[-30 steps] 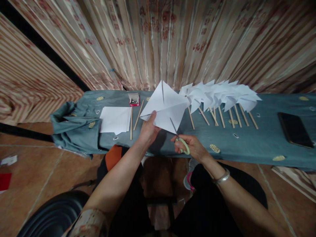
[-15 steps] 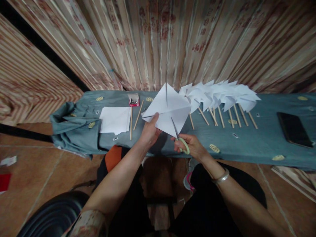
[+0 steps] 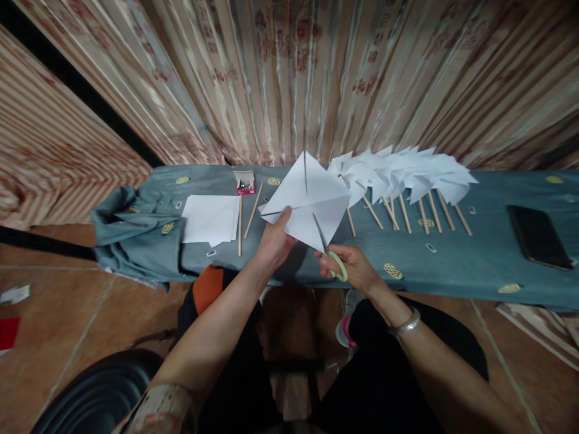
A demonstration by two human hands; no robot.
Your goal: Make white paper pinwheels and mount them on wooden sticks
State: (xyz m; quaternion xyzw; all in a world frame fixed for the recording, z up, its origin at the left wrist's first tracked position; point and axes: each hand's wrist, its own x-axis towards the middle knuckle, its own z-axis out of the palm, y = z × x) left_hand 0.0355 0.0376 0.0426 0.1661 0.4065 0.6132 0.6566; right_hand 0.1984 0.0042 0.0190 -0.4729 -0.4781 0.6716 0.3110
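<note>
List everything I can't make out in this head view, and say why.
All in the head view:
- Left hand: fingers beneath the white sheet are hidden by it.
- Pinwheels: exact number unclear, because their blades overlap.
- Paper stack: the top sheet hides how many lie below.
- Shiny bits in the red box: too small to identify.
- Red item: cut off by the left edge.

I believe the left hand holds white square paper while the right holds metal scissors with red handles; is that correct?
Not red: in the head view, the right hand holds metal scissors with pale green handles; the left hand holds white square paper.
</note>
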